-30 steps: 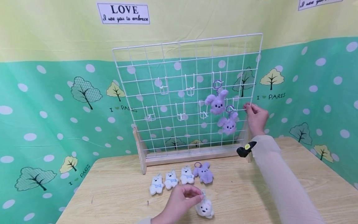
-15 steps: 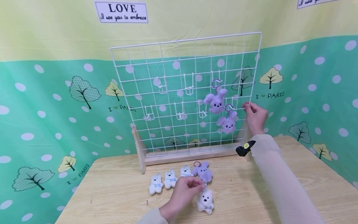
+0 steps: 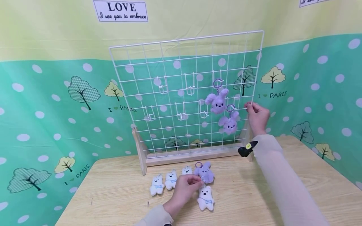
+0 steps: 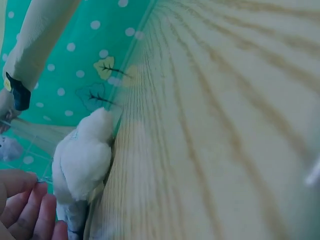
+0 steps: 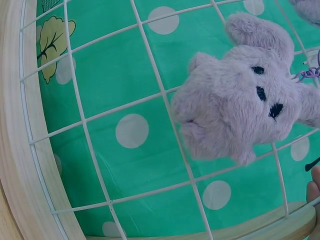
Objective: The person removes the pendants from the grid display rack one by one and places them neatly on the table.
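In the head view, my left hand (image 3: 184, 190) pinches the small ring at the top of a white bear plush keychain (image 3: 205, 199) with a blue sash. The bear hangs from the fingertips just above the table. The left wrist view shows this bear (image 4: 85, 155) from the side, beside my fingers (image 4: 30, 210). My right hand (image 3: 258, 117) grips the right edge of a white wire grid rack (image 3: 186, 40). Two purple bunny plush keychains hang on its hooks, an upper bunny (image 3: 218, 103) and a lower bunny (image 3: 229, 124), which fills much of the right wrist view.
More white bears, a left one (image 3: 157, 185), a middle one (image 3: 171, 180) and a partly hidden one (image 3: 186, 170), lie on the wooden table (image 3: 107, 194) with a purple bunny (image 3: 205, 173). Several bare hooks (image 3: 181, 115) hang on the grid. A wooden base (image 3: 195, 154) supports it.
My left hand has lifted the white bear by its ring and moved slightly away from me, toward the lying purple bunny. The bear has turned upright. My right hand stays on the grid's edge.
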The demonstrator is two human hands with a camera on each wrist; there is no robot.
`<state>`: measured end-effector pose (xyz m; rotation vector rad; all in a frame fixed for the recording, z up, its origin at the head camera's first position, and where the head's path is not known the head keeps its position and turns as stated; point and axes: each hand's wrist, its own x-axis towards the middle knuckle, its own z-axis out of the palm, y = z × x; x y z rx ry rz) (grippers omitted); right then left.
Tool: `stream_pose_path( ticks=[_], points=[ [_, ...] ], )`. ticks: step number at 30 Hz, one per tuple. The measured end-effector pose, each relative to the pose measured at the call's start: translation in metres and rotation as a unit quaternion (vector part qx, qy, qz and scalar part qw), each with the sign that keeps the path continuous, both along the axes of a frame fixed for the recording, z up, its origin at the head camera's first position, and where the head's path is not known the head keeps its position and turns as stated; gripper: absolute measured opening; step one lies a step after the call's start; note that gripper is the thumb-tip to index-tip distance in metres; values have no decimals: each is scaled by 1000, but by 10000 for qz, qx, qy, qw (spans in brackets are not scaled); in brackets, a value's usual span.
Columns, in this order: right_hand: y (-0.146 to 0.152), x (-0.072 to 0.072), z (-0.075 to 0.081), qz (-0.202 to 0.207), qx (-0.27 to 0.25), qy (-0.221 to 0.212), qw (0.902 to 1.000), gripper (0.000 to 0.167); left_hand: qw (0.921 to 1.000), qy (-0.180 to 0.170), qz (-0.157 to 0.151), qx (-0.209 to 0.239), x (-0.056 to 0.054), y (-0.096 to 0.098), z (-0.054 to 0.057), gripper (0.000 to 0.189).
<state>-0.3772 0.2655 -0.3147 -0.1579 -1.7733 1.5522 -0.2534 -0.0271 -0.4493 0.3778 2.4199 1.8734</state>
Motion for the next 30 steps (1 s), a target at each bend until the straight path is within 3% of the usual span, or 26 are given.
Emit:
stream_pose_path(
  ticks=[4, 11, 21, 30],
  points=[
    [0, 0, 0, 14, -48, 5, 10000, 31, 9999, 0, 87, -74, -2, -1, -2, 9],
    [0, -1, -1, 8, -100, 98, 9999, 30, 9993, -294, 187, -93, -4, -1, -3, 8],
    [0, -1, -1, -77, 29, 55, 10000, 29, 9995, -190, 199, -180, -4, -4, -3, 8],
    [2, -4, -3, -67, 85, 52, 9999, 29, 9999, -93, 88, -6, -11, -7, 9, 11]
  ],
)
